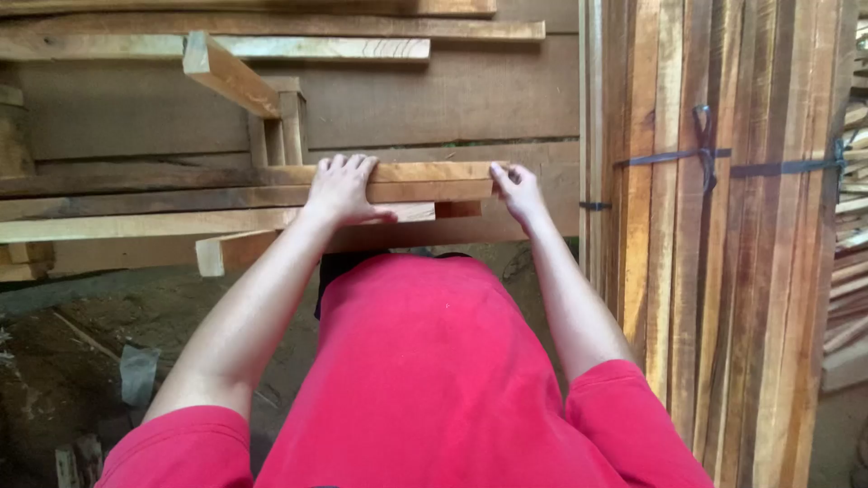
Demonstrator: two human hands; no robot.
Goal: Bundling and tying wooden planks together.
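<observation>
The left hand (pixel 342 190) lies palm-down over the top plank (pixel 407 172) of a low stack of planks (pixel 163 212), fingers spread across its upper face and thumb hooked along the near edge, so it is gripping that board; the right hand (pixel 520 192) pinches the plank's right end, fingers curled narrow around the end grain; the plank sits at about 12 o'clock from the person's red shirt (pixel 425 380), lying crosswise, level, resting on the boards below

Risks, as I judge them: the right-hand hold is only on the tip of the board, so if the plank is lifted or slid it could twist out and drop toward the dirt floor (pixel 81 361) at 8 o'clock; raw sawn edges may drive splinters into bare fingers; the loose short piece (pixel 231 77) propped at 10 o'clock leans at a tilt and could slide down if the stack is jolted; the tied bundle of upright boards (pixel 723 226) at 3 o'clock stands just beside the right wrist, and a swung plank end could strike it
</observation>
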